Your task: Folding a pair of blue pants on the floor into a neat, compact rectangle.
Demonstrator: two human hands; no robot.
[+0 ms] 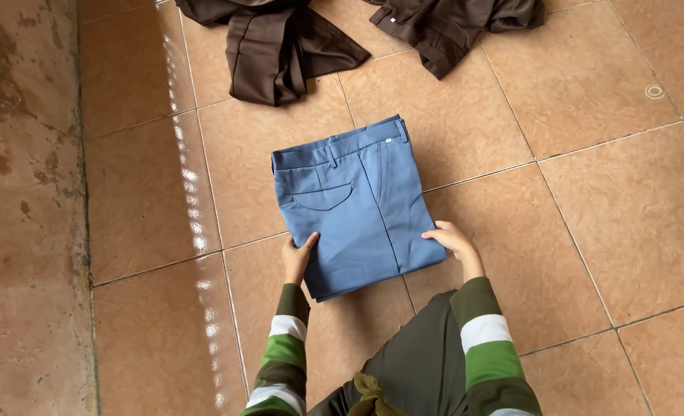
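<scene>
Both hands grip the folded blue trousers (354,204) lying on the tiled floor (588,200): left hand (297,258) fingers curl around the near-left edge, right hand (453,240) on the near-right corner. 2 brown garments (280,42) lie beyond.

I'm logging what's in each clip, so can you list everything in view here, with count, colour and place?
folded trousers: one, blue, flat on the floor tiles at the centre, waistband away from the person
dark garments: two loose heaps, dark brown, on the tiles at the top; the second lies to the right of the first
floor tiles: many, tan-orange, across the floor
concrete strip: one, stained reddish-brown, along the left edge
sleeves: two, green and white stripes, at the bottom
left hand: one, gripping the near left edge of the folded trousers
right hand: one, on their near right edge
</scene>
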